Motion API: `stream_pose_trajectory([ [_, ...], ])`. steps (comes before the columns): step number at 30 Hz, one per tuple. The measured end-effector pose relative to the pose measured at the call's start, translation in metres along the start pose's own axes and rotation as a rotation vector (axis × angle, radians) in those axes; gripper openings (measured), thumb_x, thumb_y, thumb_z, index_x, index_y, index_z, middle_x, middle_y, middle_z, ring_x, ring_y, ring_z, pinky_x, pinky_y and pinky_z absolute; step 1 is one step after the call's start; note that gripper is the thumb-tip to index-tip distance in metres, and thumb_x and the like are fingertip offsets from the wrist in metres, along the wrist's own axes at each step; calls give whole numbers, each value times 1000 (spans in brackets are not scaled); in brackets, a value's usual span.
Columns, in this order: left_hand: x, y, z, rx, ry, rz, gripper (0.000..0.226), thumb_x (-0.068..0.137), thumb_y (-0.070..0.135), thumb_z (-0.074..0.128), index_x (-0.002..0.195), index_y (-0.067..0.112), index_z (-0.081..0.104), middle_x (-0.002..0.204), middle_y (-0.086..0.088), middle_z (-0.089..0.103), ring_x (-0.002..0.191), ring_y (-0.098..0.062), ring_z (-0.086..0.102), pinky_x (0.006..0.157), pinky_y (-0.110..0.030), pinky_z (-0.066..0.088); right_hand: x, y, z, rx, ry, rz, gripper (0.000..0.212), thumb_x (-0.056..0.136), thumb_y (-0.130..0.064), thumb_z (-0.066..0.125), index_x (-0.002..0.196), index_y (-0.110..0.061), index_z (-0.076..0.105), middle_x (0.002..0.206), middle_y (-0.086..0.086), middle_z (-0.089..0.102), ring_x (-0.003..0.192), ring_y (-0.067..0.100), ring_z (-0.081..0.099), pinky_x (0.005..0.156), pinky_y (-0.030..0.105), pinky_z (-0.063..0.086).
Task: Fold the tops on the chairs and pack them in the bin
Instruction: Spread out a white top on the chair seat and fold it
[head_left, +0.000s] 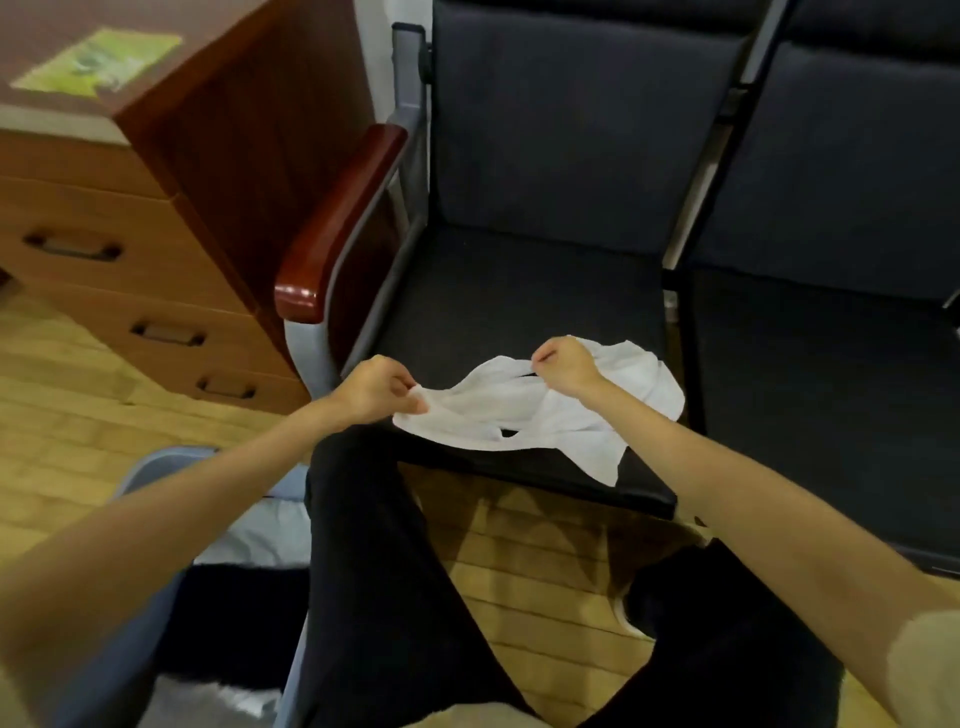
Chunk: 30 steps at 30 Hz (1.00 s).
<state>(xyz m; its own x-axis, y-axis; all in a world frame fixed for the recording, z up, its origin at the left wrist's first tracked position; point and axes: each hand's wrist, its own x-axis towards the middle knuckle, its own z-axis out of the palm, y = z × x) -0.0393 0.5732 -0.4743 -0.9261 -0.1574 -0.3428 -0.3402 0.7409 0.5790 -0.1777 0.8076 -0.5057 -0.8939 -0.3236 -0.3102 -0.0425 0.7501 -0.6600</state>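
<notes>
Your left hand (375, 387) pinches the white top's (540, 410) near-left edge; your right hand (563, 364) grips its far edge, fingers curled and hidden. Top lies on the chair seat (498, 296) between them. Bin (150, 467) below your left arm, mostly covered.

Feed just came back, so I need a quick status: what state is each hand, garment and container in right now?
Left hand: pinching the white top's left edge.
Right hand: gripping the top's upper edge.
White top: unfolded, rumpled, on the chair seat's front.
Chair seat: holds only that top.
Bin: on the floor, lower left, light and dark fabric inside.
Drawers: closed.
</notes>
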Motion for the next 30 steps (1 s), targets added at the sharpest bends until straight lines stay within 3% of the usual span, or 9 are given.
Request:
stream_pose_trajectory([
  [5, -4, -11, 7, -87, 21, 3, 28, 76, 21, 81, 94, 4, 68, 77, -4, 67, 76, -18, 65, 71, -27, 53, 40, -26, 30, -501, -33, -117, 50, 90, -25, 66, 136, -16, 49, 134, 17, 44, 124, 34, 43, 102, 39, 38],
  [10, -4, -13, 4, -143, 75, 13, 20, 79, 20, 79, 91, 8, 68, 73, 4, 63, 68, -7, 60, 63, -14, 45, 57, -21, 31, -560, -93, -44, 22, 87, -8, 60, 109, -7, 65, 114, 15, 61, 106, 35, 60, 89, 39, 51],
  [13, -4, -17, 1, -155, 84, 20, 17, 81, 18, 77, 91, 8, 67, 73, 6, 63, 68, -5, 60, 62, -13, 45, 59, -25, 10, -377, 182, -76, 12, 89, -8, 57, 99, -5, 63, 100, 15, 67, 91, 32, 65, 77, 37, 53],
  [15, -4, -19, -1, -162, 102, 17, 16, 82, 16, 75, 93, 6, 68, 75, 4, 64, 70, -6, 61, 63, -13, 47, 49, -32, -10, -174, 397, -193, 8, 89, -11, 60, 93, -5, 58, 89, 11, 64, 79, 25, 62, 70, 38, 53],
  [17, -3, -21, -1, -174, 123, 12, 16, 83, 15, 74, 95, 6, 68, 84, -2, 68, 77, -13, 65, 71, -20, 52, 31, -35, -23, -153, 506, -364, 7, 88, -11, 59, 89, -6, 54, 81, 7, 58, 69, 19, 56, 61, 33, 48],
  [19, -1, -22, 0, -178, 127, 3, 17, 84, 16, 73, 97, 6, 69, 90, -6, 69, 83, -17, 65, 76, -25, 53, 15, -28, -20, -277, 411, -487, 6, 85, -10, 58, 86, -7, 52, 79, 6, 54, 65, 20, 51, 58, 33, 42],
  [24, 1, -28, 14, -151, 53, -66, 16, 86, 18, 71, 97, 7, 67, 85, -1, 65, 77, -11, 62, 65, -15, 47, -8, 12, 13, -523, -353, -469, 12, 83, -19, 68, 93, -13, 67, 89, -3, 60, 82, 16, 62, 73, 29, 52],
  [26, 1, -27, 20, -141, 21, -78, 12, 86, 18, 71, 95, 9, 67, 80, 3, 63, 73, -8, 60, 62, -14, 46, -5, 12, 18, -416, -372, -413, 13, 83, -23, 70, 92, -14, 70, 86, -5, 64, 80, 12, 63, 74, 25, 53],
  [30, -2, -28, 28, -163, -1, -64, 9, 87, 17, 70, 93, 12, 66, 80, 3, 63, 74, -9, 61, 63, -14, 45, 24, -8, 28, -184, -170, -344, 8, 88, -10, 60, 90, -11, 68, 83, 1, 68, 79, 17, 66, 79, 34, 56],
])
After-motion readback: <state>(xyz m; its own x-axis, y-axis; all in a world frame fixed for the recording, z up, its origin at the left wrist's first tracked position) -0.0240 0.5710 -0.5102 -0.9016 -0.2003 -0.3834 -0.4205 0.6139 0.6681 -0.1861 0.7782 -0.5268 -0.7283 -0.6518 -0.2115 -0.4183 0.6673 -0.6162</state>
